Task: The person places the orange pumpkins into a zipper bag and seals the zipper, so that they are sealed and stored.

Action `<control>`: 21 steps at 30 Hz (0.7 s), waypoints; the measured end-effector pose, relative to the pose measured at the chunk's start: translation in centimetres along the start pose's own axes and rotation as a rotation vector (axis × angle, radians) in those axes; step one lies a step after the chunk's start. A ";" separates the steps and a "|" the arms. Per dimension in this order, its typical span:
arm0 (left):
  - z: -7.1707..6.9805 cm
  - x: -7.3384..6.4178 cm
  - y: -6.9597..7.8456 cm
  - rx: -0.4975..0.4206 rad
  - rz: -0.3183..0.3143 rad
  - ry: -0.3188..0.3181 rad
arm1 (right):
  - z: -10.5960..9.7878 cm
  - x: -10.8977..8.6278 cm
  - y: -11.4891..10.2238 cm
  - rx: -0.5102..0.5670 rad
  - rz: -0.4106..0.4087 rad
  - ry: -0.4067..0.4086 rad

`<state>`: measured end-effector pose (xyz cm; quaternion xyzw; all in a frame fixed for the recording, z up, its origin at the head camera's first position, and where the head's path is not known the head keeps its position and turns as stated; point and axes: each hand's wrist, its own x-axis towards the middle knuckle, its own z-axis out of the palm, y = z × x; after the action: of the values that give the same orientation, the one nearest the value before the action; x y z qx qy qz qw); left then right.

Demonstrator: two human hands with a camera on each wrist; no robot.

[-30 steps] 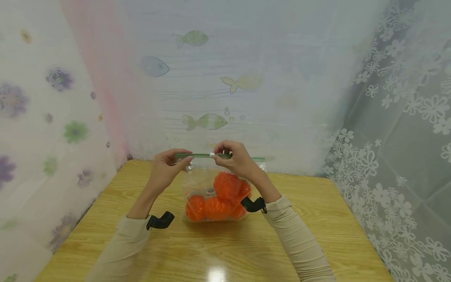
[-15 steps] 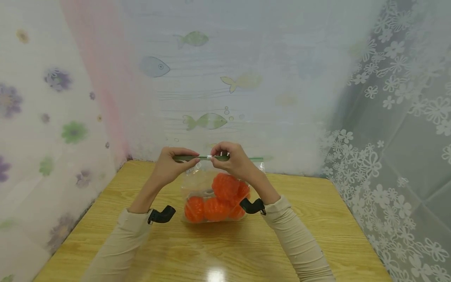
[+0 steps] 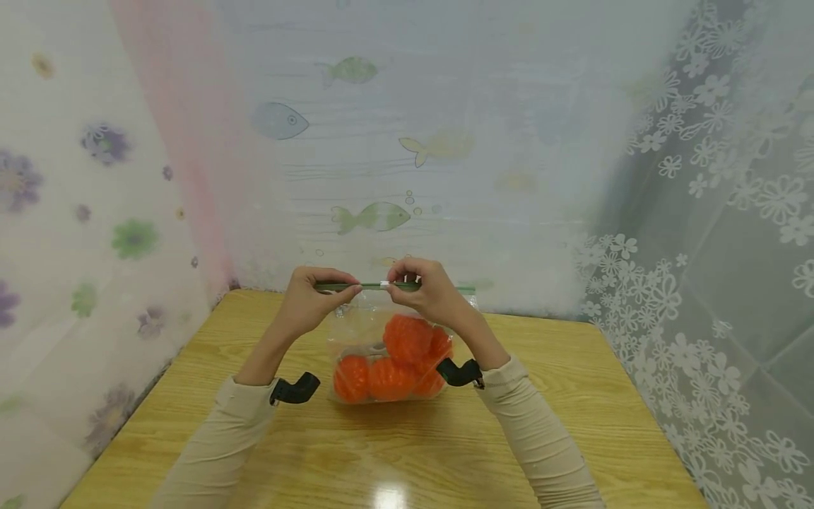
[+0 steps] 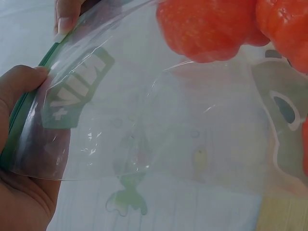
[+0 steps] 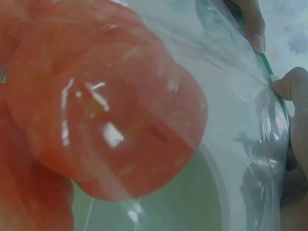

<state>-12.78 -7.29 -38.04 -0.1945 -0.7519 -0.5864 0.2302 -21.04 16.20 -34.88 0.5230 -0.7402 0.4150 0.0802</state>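
A clear zipper bag stands upright on the table, holding several orange-red, ribbed, pumpkin-like pieces. Along its top runs a green zip strip with a small white slider. My left hand pinches the strip near its left end, between thumb and fingers. Just right of it my right hand pinches the strip at the slider. In the left wrist view a green printed label shows on the plastic. Part of the bag's right side is hidden behind my right hand.
The wood-grain table reaches back to a pale fish-print curtain. Flower-print sheets close in the left and right sides. A black wrist mount sits on each sleeve.
My left hand has moved right along the strip, nearer the right hand. The right hand and slider shifted slightly left, then back right. The bag has stayed almost in place.
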 end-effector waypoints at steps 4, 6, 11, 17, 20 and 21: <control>-0.1 -0.1 -0.1 -0.016 0.000 0.003 | -0.1 -0.1 0.1 0.000 -0.006 0.004; -0.2 -0.1 -0.3 -0.029 -0.007 0.002 | -0.2 -0.2 0.2 0.007 -0.006 0.003; -0.2 -0.2 -0.6 -0.073 -0.021 0.003 | -0.4 -0.5 0.2 0.029 -0.001 0.015; -0.2 -0.5 -0.6 -0.087 0.001 0.008 | -0.5 -0.9 0.4 0.047 0.020 0.029; -0.2 -0.7 -0.6 -0.085 0.003 0.013 | -0.7 -1.1 0.0 0.036 0.020 0.033; -0.2 -0.7 -0.7 -0.085 0.003 0.015 | -0.8 -1.1 -0.5 0.034 0.023 0.034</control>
<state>-12.54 -7.66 -38.97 -0.2008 -0.7243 -0.6189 0.2282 -20.36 17.48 -34.72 0.5087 -0.7376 0.4369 0.0792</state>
